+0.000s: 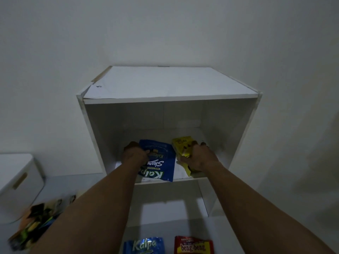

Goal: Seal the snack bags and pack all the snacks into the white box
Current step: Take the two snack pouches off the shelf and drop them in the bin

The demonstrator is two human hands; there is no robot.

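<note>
a: where are the snacks?
b: on the shelf (165,97). left hand (134,154) grips the blue bag (161,167), right hand (198,158) grips the yellow bag (180,143).
a: draw both out level, tops up, towards the white box (18,180) on the left.

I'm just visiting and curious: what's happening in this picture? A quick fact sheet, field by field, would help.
Place: white shelf unit
Left hand: grips upper blue Kalpa bag on the shelf
Right hand: grips yellow snack pack on the same shelf
Below: second blue Kalpa bag, red beng-beng bag
Far left: white box, colourful bag beside it
Box contents: not visible
</note>
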